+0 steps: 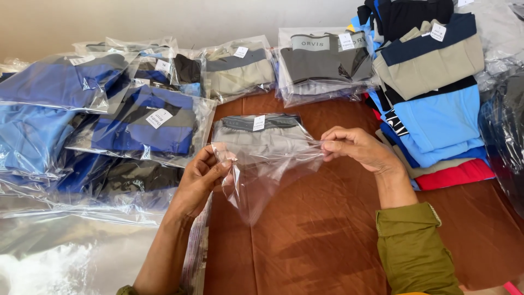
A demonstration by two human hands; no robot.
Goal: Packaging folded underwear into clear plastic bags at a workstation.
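This looks like a garment packing or sorting spot. Folded clothes sealed in clear plastic bags (pixel 142 123) with white paper tags crowd the upper left, unbagged folded garments (pixel 431 93) stack at upper right, all on a brown cloth-covered surface (pixel 316 229).

Surface: table under a rust-brown cloth (pixel 322 240), creased, bare in the near centre.

On it, centre: clear bag with a folded beige garment (pixel 259 139), white tag on top.

Left: overlapping bagged blue garments (pixel 60 104), some with dark panels; the pile spreads to the near-left edge.

Back row, against the wall: bagged beige and dark garment (pixel 240 74); just right of it, bagged grey garments (pixel 322 60), stacked.

Right: unbagged stack of folded garments (pixel 436 114), khaki and navy on top, light blue below, red at the bottom.

Far right edge: dark bagged items (pixel 505 131), contents unclear.
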